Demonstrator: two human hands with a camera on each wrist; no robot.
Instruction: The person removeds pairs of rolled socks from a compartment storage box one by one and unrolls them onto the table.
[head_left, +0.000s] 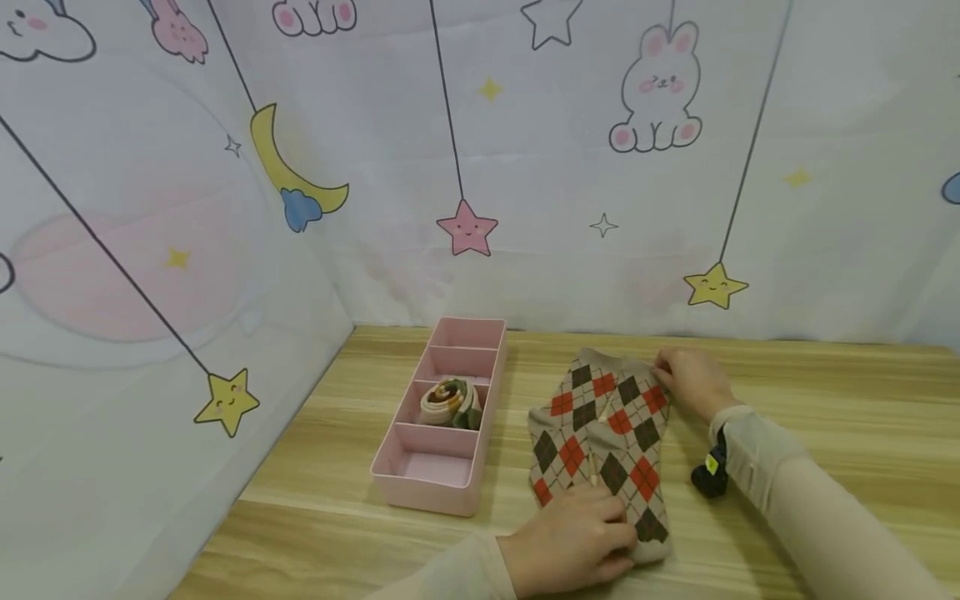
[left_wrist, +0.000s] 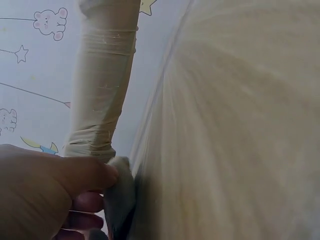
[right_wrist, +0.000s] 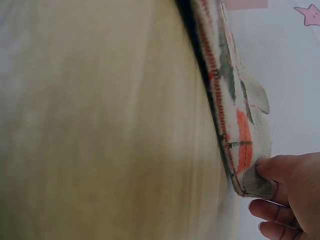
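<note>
A pair of beige argyle socks (head_left: 626, 450) with red and dark diamonds lies side by side on the table, partly overlapping. My right hand (head_left: 693, 383) is at the far right corner of the socks. In the right wrist view, its thumb and finger pinch the ribbed beige edge (right_wrist: 257, 182). My left hand (head_left: 573, 542) covers part of the near end. Seen from the left wrist, the left thumb and fingers (left_wrist: 85, 172) pinch a greyish fold of the fabric (left_wrist: 120, 192).
Left of the socks stands a pink divided box (head_left: 431, 496) with a rolled-up fabric bundle (head_left: 450, 404) in one compartment. A dark wrist strap piece (head_left: 711, 475) hangs below the right wrist. A printed cloth wall (head_left: 555, 275) borders the wooden table (head_left: 315, 517) behind and at left.
</note>
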